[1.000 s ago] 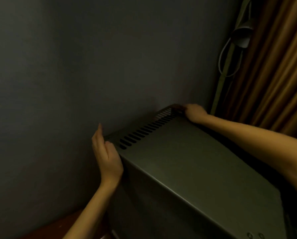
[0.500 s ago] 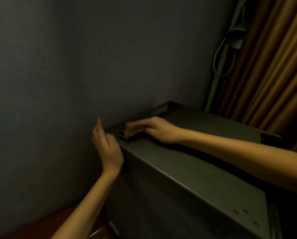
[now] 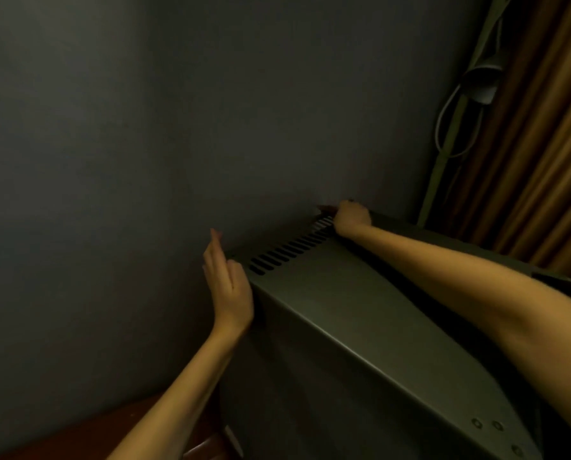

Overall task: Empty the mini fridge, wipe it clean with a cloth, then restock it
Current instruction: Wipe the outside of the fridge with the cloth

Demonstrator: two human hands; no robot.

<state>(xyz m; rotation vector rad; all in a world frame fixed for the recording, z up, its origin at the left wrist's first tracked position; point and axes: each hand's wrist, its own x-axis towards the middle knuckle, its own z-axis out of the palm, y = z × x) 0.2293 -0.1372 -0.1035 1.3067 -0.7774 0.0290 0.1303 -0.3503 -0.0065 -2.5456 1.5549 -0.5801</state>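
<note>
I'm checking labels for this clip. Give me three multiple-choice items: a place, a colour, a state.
1. Where is the right hand? A at the far back corner of the fridge top; B on its door handle; C in a pocket.
2. Colour of the curtain? A blue; B white; C brown.
3. Fingers of the left hand? A fisted; B straight; C round a bottle.
A: it sits past the vent slots. C: brown folds at right. B: they stretch straight beside the fridge's side.

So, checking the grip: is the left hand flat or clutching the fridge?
Flat: the left hand lies with straight fingers against the side of the mini fridge.
</note>
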